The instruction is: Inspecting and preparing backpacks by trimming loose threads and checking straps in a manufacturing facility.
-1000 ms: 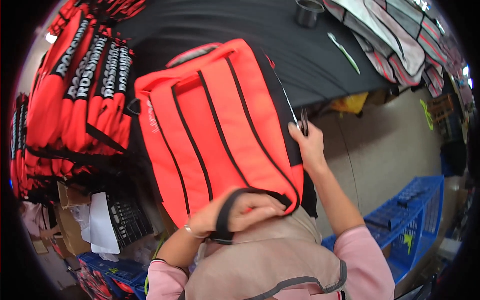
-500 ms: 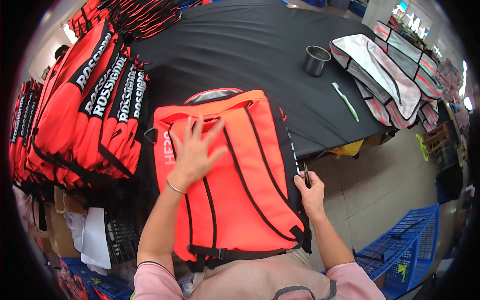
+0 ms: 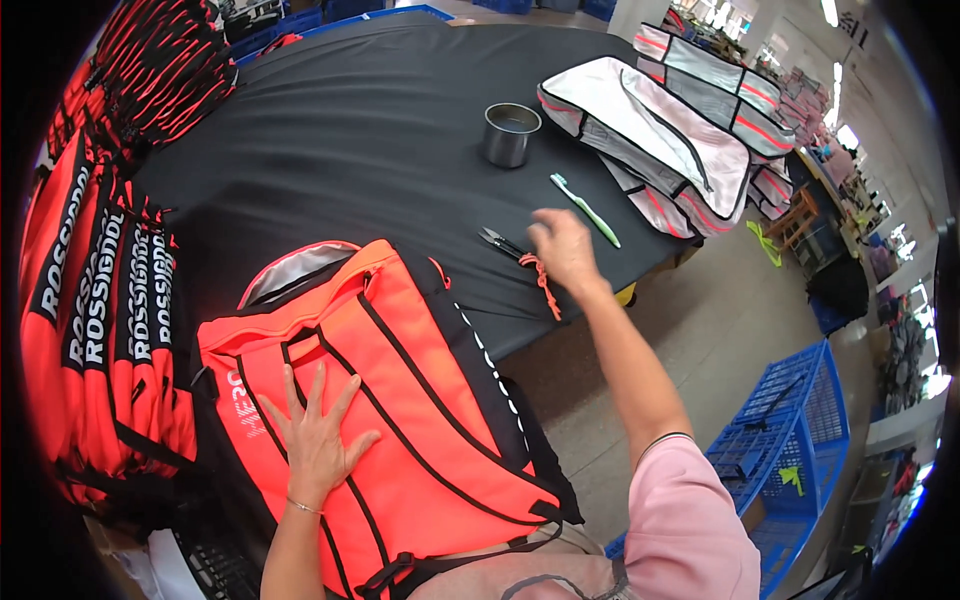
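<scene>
Head view looks down on a black table (image 3: 380, 150) with an orange backpack (image 3: 400, 420) lying flat at its near edge, black straps running down its face and its top opening turned away from the person. Left hand (image 3: 315, 435) rests palm down on the backpack, fingers spread wide and gripping nothing. Right hand (image 3: 562, 248) reaches out over the table, fingers loosely curled and apart, just above a small pair of scissors (image 3: 500, 241) that lies on the black cloth with an orange cord (image 3: 545, 285) trailing from it toward the table edge; whether the fingertips touch the scissors cannot be told. Just beyond the hand lies a green toothbrush (image 3: 587, 210), and farther back stands a round metal tin (image 3: 510, 133). A stack of pale grey bags (image 3: 660, 150) with black and red trim sits at the far right of the table. On the left, a row of orange and black bags (image 3: 95, 320) is piled beside the backpack. A blue plastic crate (image 3: 790, 450) stands on the floor at the right.
</scene>
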Tool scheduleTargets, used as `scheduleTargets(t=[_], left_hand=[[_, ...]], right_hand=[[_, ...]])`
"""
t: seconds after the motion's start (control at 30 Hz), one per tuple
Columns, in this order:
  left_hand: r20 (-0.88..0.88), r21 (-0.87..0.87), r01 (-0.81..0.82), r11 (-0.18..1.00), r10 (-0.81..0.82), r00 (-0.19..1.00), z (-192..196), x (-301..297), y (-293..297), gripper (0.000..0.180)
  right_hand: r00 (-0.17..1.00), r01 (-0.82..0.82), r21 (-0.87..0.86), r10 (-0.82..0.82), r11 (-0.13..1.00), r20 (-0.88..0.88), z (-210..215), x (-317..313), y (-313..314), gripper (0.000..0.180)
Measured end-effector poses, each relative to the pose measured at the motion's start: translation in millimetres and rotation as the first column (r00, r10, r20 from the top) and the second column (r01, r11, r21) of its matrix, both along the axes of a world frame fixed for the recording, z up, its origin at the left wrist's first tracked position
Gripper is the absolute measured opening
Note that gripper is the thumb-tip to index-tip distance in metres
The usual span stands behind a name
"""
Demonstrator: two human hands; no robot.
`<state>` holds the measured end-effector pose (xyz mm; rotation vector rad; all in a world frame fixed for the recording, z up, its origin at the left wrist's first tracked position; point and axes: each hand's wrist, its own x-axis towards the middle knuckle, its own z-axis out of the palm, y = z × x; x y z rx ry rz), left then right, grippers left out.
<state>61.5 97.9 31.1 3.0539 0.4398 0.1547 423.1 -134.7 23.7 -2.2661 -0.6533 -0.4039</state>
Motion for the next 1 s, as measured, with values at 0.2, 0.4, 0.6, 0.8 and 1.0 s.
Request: scheduleTargets(t=[0.2,0.4,0.6,0.8,1.0], left_hand=[[-0.013,0.003,-0.015,1.000,0.015,1.000,3.0,4.7,0.8,0.075],[-0.032,-0.010,-0.008,1.000,0.008,0.999,4.0,4.0,-0.3,0.074],[-0.060,-0.026,-0.043,0.999,0.042,0.997,4.4,0.8,1.1,0.075],[-0.055,-0.025,-0.033,0.999,0.031,0.998,3.9,4.1,0.5,0.075],[-0.056,-0.047,-0.051,0.998,0.048,0.997,3.1,3.8,1.3,0.075]], right_hand=[[0.934,0.350,-0.390,-0.347,0.852,0.081,-17.9,66.7,-66.2,0.026],[0.952,0.277,-0.100,-0.259,0.956,0.162,5.6,102.2,-69.0,0.017],[0.963,0.141,-0.235,-0.078,0.962,0.258,110.7,92.3,3.5,0.022],[0.963,0.236,-0.648,-0.084,0.725,0.256,122.2,135.6,55.8,0.019],[0.958,0.232,-0.751,-0.013,0.619,0.286,94.5,149.0,80.3,0.021]])
